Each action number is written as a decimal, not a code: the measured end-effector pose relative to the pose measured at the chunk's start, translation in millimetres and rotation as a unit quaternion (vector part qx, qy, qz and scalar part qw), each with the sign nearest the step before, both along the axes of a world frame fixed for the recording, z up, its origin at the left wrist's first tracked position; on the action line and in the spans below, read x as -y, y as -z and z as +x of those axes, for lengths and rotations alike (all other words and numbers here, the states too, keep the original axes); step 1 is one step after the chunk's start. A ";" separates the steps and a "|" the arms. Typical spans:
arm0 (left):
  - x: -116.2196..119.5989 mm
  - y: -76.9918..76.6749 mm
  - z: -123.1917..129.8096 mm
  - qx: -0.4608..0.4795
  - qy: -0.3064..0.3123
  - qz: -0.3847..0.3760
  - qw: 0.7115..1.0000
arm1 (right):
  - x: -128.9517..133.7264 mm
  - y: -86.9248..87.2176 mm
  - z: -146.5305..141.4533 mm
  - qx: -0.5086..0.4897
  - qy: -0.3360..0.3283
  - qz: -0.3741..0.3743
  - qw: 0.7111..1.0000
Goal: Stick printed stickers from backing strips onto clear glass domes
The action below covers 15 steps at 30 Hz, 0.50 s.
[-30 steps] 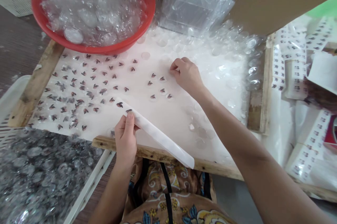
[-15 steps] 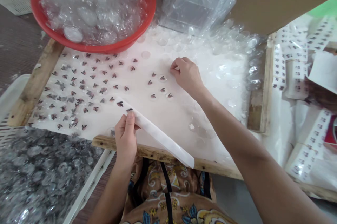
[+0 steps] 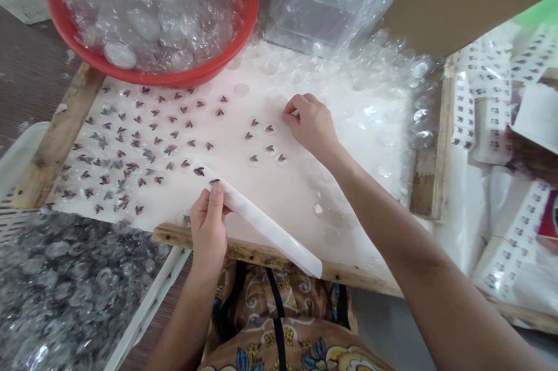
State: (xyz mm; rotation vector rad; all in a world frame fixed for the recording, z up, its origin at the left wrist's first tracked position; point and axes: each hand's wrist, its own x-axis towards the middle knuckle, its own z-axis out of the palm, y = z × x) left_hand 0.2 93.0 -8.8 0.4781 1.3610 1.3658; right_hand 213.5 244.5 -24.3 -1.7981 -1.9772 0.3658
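Note:
My left hand (image 3: 210, 223) is closed on a narrow white sticker strip (image 3: 265, 231), thumb on top. Two dark printed motifs show at the strip's upper left end; the rest of it is blank and slants down to the tray's front edge. My right hand (image 3: 307, 121) is over the white work surface (image 3: 244, 196), its thumb and fingertips pinched together. Whatever is in that pinch, if anything, I cannot make out. Just left of it lie several clear round pieces with the printed motif (image 3: 269, 149). Many more printed pieces (image 3: 148, 156) spread over the left side.
A red basin (image 3: 152, 77) heaped with clear discs stands at the back left. Clear plastic packs (image 3: 326, 10) lie at the back, with loose clear discs (image 3: 383, 63) nearby. Wooden rails (image 3: 56, 132) edge the surface. Bundled sticker strips (image 3: 510, 237) lie right; a crate of pieces (image 3: 78, 284) sits lower left.
Hardly anything differs. My right hand stays pinched at nearly the same spot, and my left hand keeps its hold on the strip. The view has shifted very slightly.

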 end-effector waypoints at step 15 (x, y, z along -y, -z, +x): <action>-1.0 -2.7 0.4 -0.008 0.009 0.002 1.000 | 0.2 1.7 2.7 0.006 -0.012 0.013 1.000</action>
